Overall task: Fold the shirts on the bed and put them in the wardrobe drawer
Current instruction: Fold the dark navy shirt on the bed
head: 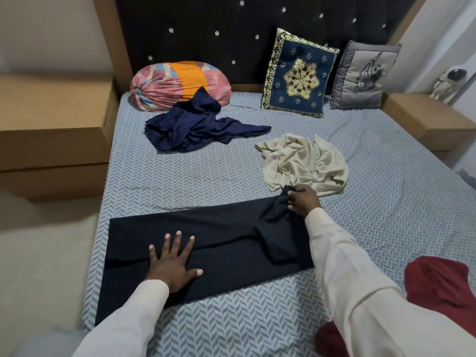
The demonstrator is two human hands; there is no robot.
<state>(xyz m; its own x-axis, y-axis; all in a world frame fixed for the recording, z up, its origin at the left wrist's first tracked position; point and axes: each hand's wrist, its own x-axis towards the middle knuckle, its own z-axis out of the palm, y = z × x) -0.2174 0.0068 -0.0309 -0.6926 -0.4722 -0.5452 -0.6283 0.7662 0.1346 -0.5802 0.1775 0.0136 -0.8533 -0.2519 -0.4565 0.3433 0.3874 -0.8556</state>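
A black shirt [219,243] lies spread in a long band across the near part of the bed [180,173]. My left hand [171,264] presses flat on its left half with fingers spread. My right hand [304,202] pinches a bunched sleeve at the shirt's far right corner. A crumpled navy shirt [195,124] lies farther back near the bolster. A crumpled beige shirt [304,163] sits just beyond my right hand. A dark red shirt [438,287] lies at the near right, partly hidden by my right sleeve.
A patterned bolster [177,83] and two cushions, blue [298,73] and grey [363,76], lean on the dark headboard. Wooden bedside units stand at left [51,124] and right [425,119]; a small white astronaut figure [448,83] stands on the right one.
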